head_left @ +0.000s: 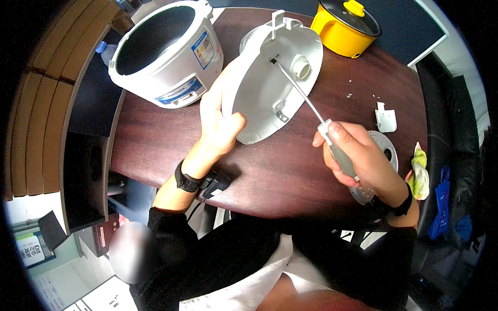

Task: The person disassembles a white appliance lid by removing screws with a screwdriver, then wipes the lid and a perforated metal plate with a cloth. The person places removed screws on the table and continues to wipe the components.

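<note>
My left hand (219, 118) is closed on the near left rim of a white rice cooker lid (253, 96), holding it tilted with its hollow inside facing me. Inside the shell are a round tube-like collar (301, 68) and a small metal clip (281, 111). A screwdriver (338, 151) with a grey and white handle is gripped in my right hand (369, 160). Its long shaft slants up and left, and the tip meets a dark spot near the lid's hinge end. Whether a screw sits there is too small to tell.
The white rice cooker body (207, 65) stands at the far left, a yellow electric pot (340, 32) at the far right. On the right lie a small white plastic piece (386, 118), a perforated disc (390, 141) and a cloth (419, 173). A black plug (217, 182) rests at the near edge.
</note>
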`<state>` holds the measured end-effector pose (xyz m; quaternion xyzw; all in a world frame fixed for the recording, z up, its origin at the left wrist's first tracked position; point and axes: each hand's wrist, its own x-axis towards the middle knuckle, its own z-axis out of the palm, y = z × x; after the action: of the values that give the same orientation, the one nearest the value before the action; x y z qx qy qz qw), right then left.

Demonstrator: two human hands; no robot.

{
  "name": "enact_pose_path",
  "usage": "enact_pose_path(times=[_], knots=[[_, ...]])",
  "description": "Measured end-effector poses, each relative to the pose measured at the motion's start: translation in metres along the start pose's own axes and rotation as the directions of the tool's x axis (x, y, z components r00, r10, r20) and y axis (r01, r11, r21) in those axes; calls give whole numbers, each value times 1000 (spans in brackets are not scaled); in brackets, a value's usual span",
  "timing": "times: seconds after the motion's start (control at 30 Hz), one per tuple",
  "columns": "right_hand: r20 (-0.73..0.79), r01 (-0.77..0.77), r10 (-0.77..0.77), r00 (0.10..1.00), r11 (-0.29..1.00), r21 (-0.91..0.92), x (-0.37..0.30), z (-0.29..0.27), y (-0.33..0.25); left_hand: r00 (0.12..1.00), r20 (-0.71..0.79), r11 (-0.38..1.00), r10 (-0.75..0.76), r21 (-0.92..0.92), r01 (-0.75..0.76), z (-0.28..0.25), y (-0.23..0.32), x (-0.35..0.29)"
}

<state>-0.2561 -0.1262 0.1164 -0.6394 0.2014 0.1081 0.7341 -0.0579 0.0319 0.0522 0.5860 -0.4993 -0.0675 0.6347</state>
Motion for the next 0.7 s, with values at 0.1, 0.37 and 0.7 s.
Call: enact_pose_path(times=[0.1, 0.37, 0.7], knots=[[-122, 161, -284, 951, 793, -588, 7, -9, -2, 998, -30, 998, -57, -18, 57, -1, 0, -2], [-82, 179, -603, 794, 360, -915, 15, -30, -6, 989, -60, 988, -137, -86, 132, 2, 10, 1], [50, -42, 32, 998, 980, 194, 3, -3, 3, 992, -43, 991, -119, -69, 116, 2, 9, 1]])
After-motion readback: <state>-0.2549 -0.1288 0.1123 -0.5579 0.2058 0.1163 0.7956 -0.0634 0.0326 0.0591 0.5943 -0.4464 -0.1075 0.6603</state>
